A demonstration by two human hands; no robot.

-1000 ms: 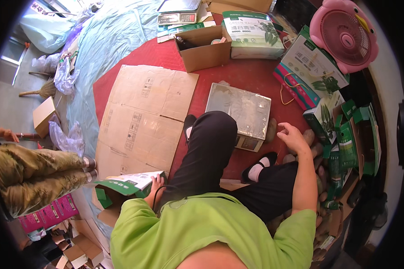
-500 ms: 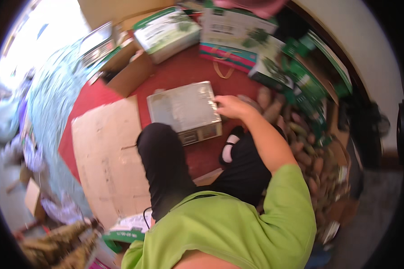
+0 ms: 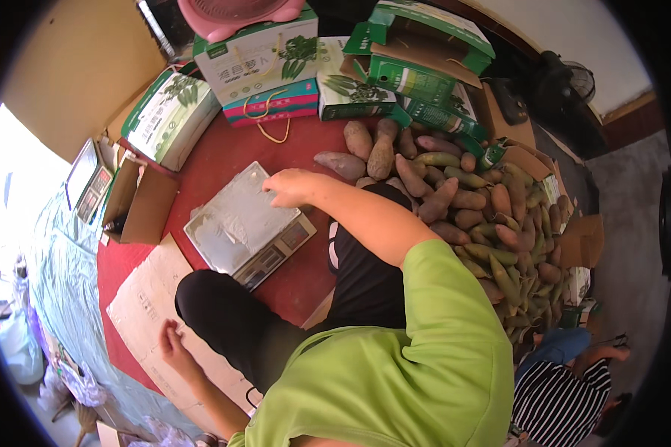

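A flat weighing scale [image 3: 242, 216] with a silvery, worn platform and a display panel on its near side rests on the red ground cover. My right hand [image 3: 289, 188] is at the right edge of the platform, fingers curled over that edge. Lower left, my left hand [image 3: 177, 350] hovers above a flat cardboard sheet [image 3: 153, 309], fingers loosely bent and apart, holding nothing. My black-clad knees [image 3: 227, 309] are close to the scale. Right of it lies a large heap of long reddish-brown and green tubers [image 3: 492, 216].
Green-and-white printed cartons [image 3: 170, 119] stand at the back, a pink basin-like object [image 3: 238, 13] on one. An open brown box [image 3: 149, 201] and another scale [image 3: 89, 181] are at left. A black fan [image 3: 566, 82] stands back right. A person in stripes [image 3: 563, 391] is lower right.
The view has swung to the right, so the scale appears further left and tilted. My left hand has come into view. My right hand stays at the scale's edge.
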